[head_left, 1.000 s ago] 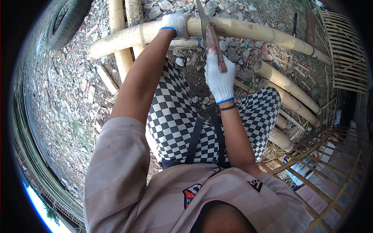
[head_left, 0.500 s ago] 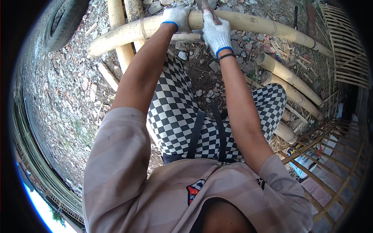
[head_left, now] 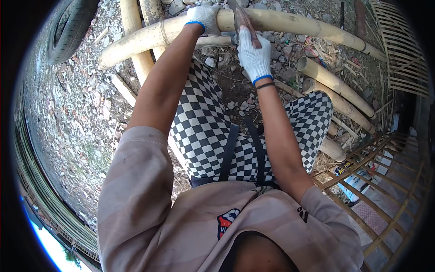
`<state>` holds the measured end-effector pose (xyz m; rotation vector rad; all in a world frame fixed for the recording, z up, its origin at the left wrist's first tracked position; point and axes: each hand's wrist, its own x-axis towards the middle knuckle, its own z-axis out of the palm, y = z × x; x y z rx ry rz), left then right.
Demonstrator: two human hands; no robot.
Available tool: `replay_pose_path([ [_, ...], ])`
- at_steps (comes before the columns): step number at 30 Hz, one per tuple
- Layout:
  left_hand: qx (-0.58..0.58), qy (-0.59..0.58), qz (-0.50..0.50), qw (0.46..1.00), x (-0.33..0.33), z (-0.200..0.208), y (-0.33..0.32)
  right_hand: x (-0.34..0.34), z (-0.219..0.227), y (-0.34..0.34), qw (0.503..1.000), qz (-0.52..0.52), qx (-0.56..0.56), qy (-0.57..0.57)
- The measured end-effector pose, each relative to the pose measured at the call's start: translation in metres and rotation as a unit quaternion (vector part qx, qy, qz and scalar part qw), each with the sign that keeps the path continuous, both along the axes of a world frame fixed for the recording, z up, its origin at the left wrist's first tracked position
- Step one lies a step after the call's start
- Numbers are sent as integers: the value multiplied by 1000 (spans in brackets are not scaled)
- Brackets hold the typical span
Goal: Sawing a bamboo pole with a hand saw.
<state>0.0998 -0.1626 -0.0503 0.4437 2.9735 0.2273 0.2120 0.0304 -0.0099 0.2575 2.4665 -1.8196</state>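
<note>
A long yellow bamboo pole (head_left: 294, 25) lies crosswise at the top of the view, resting on other poles. My left hand (head_left: 205, 17), in a white glove with a blue cuff, grips the pole from above. My right hand (head_left: 253, 54), gloved the same way, is shut on the reddish-brown handle of a chopping knife (head_left: 244, 21). The knife's blade end sits against the pole just right of my left hand; its tip is cut off by the frame's top edge. My knees in checkered trousers (head_left: 213, 127) are below the pole.
Several cut bamboo poles (head_left: 333, 84) lie to the right, and two more (head_left: 133, 41) run under the long pole at the left. A tyre (head_left: 68, 29) lies top left on stony ground. Woven bamboo panels (head_left: 401, 50) stand right, a bamboo lattice (head_left: 385, 190) lower right.
My right hand swung the knife up to the pole half a second ago and has since drawn back a little toward me. My left hand has kept its grip on the pole.
</note>
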Motion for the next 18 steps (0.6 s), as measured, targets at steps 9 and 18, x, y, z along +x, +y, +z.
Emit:
replay_pose_path([
  [9,10,-2,2,1000,-7,6,12,23,14,12,1000,-19,5,12],
  [18,66,-86,37,993,21,52,-18,152,100,41,992,9,-65,-106],
])
